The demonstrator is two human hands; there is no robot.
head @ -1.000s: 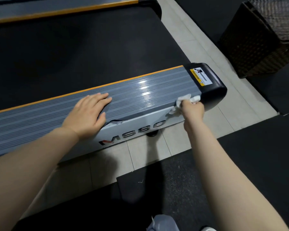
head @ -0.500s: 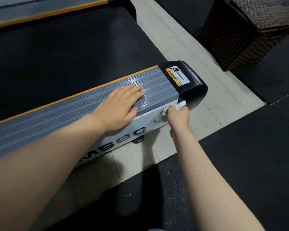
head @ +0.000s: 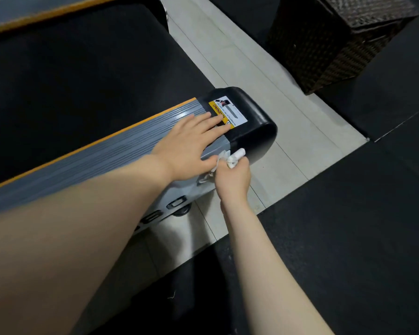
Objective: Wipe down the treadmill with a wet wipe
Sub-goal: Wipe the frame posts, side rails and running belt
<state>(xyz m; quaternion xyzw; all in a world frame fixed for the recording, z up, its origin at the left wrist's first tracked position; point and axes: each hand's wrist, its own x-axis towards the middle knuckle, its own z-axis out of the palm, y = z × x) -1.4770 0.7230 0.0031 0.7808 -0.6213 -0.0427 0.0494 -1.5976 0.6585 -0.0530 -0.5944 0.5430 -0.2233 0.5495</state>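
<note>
Treadmill (head: 121,151) sits on the floor with its black end cap (head: 254,122) at the rail's end, pale tile open beside it and a wicker basket (head: 336,39) well apart. Left hand (head: 191,146) has slid along the rail since a second ago, fingers flat and now reaching the yellow "WARNING" sticker (head: 228,112). Right hand (head: 232,180) grips the bunched wipe (head: 235,157) against the side by the cap.

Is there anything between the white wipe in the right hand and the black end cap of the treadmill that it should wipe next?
Nothing visible. The right hand grips the crumpled white wet wipe right at the glossy black plastic end cap. The left hand rests flat on the grey ribbed side rail, above the wipe.
</note>
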